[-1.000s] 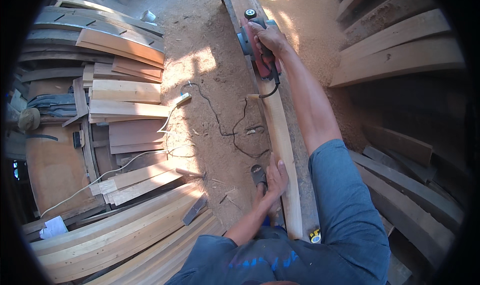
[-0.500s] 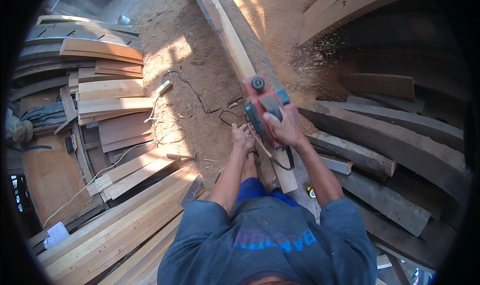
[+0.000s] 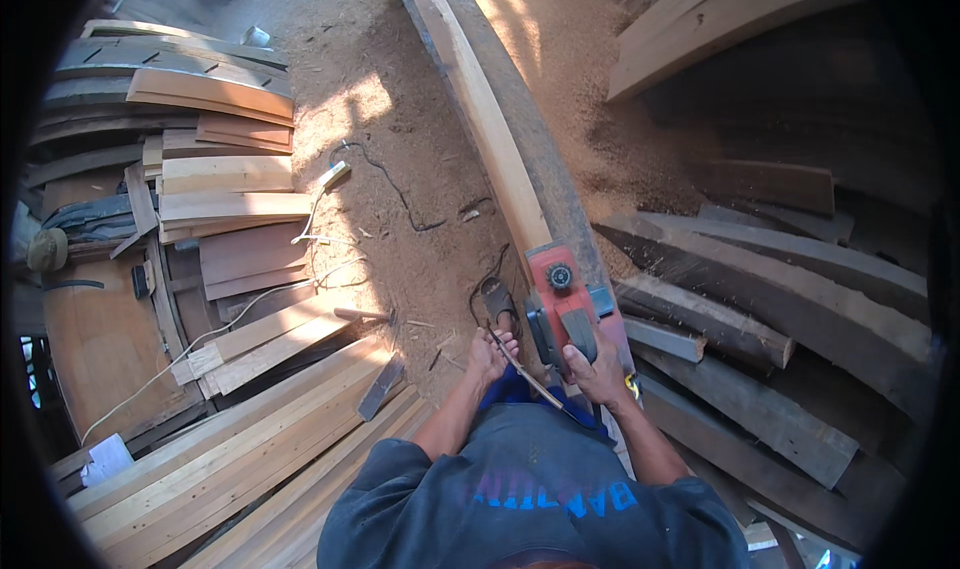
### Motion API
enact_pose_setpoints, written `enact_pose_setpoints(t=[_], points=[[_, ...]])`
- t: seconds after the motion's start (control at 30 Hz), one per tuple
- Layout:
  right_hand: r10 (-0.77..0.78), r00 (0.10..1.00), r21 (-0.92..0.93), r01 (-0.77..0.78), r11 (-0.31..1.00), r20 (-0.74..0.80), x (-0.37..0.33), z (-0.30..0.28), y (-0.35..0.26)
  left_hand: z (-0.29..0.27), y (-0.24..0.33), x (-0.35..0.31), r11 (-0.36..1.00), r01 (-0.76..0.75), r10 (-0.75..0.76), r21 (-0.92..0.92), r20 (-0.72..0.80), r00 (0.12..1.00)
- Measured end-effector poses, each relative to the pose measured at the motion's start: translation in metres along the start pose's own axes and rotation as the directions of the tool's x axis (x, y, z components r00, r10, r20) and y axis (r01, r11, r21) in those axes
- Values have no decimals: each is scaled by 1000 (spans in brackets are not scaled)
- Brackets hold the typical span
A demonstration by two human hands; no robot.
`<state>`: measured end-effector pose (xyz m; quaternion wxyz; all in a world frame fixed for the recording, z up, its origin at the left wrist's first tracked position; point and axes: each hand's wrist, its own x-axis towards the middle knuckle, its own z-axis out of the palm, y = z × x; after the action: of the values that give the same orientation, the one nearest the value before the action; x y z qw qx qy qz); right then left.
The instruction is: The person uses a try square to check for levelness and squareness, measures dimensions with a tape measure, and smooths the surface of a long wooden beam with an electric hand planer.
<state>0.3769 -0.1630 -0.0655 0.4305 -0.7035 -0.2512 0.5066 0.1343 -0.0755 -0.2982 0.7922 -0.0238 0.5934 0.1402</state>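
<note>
A red electric planer (image 3: 558, 304) sits on the near end of a long pale plank (image 3: 492, 134) that lies along a dark beam (image 3: 545, 164) running away from me. My right hand (image 3: 600, 371) is closed on the planer's rear handle. My left hand (image 3: 490, 354) is curled just left of the planer, near the plank's end and beside a dark sandal (image 3: 495, 299). A thin pale line runs from this hand toward my body; what the hand grips is unclear. The black power cord (image 3: 400, 194) trails over the sawdust floor to the left.
Stacks of pale curved boards (image 3: 225, 184) fill the left side, with more long boards (image 3: 230, 439) at lower left. Dark rough planks (image 3: 770, 269) lie piled on the right. Sawdust (image 3: 590, 89) covers the ground, and chips fly right of the planer.
The planer has come back along the plank from its far end to close in front of my body. My left hand moved from the plank's edge to beside the planer.
</note>
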Motion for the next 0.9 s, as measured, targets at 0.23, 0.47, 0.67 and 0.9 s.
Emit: enact_pose_setpoints(t=[0.23,0.47,0.67,0.9], points=[[-305,943,-51,301,952,-129,210,33,-105,140,117,24,903,-419,423,-90,23,906],[-260,961,-71,254,965,-99,397,47,-246,260,173,30,598,-766,748,237,180,639],[-245,964,-8,246,969,-107,567,52,-338,281,171,12,156,-546,807,823,212,551],[-276,959,-91,269,959,-68,693,60,-409,290,177,-4,101,-536,811,838,243,532]])
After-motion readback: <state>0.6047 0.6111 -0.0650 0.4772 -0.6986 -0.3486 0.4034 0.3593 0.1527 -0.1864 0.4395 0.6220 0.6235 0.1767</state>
